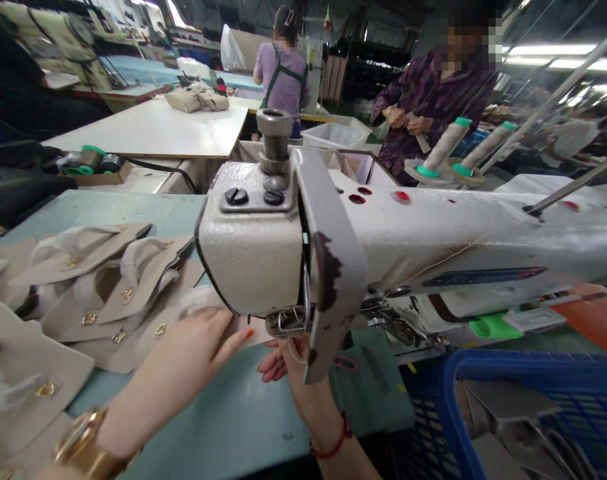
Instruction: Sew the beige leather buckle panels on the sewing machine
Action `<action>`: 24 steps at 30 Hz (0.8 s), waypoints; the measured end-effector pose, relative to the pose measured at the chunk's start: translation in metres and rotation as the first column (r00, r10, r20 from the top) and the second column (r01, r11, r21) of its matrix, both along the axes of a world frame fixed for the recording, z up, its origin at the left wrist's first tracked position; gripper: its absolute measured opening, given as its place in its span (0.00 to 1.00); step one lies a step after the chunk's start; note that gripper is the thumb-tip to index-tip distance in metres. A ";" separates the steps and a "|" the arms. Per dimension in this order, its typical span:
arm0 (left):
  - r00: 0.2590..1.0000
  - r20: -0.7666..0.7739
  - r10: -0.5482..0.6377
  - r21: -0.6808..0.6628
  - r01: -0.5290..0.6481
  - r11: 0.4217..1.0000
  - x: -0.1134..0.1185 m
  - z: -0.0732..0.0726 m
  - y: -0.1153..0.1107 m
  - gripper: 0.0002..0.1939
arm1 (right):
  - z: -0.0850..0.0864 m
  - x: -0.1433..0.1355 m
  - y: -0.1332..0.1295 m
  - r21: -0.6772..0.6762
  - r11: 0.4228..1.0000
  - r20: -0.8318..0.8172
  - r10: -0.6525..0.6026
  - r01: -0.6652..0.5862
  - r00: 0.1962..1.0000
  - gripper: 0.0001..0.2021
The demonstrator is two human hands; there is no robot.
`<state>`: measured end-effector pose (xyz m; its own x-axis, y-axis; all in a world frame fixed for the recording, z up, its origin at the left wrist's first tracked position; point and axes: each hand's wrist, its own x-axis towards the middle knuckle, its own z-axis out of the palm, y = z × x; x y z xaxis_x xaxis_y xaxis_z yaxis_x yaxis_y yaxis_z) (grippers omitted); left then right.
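Garment workshop: sewing machine (383, 233), thread cones (446, 148).

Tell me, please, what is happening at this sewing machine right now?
A person sits at a cream sewing machine. Their left hand lies flat on a beige fabric piece beside the machine head, and their right hand is tucked under the head near the presser foot; whether it holds anything is hidden. More beige pieces with gold clasps are piled to the left on the green table. A blue basket sits at the right. Two other people work in the background.
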<state>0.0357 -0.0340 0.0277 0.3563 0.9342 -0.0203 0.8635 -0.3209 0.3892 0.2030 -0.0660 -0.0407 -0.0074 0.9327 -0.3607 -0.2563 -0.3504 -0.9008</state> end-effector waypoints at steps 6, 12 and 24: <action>0.639 0.706 0.303 -0.374 -0.026 0.927 0.017 -0.092 -0.079 0.11 | 0.007 0.004 -0.002 0.047 0.999 0.014 0.022 -0.022 1.000 0.31; -0.128 0.700 0.702 -0.613 0.396 0.683 0.070 -0.079 -0.036 0.21 | 0.015 0.006 0.000 0.076 0.997 0.111 -0.002 -0.006 0.994 0.30; 0.208 0.700 0.683 -0.711 0.112 0.695 0.064 -0.051 -0.016 0.24 | 0.009 0.009 -0.007 0.130 0.991 0.073 0.035 -0.044 0.997 0.29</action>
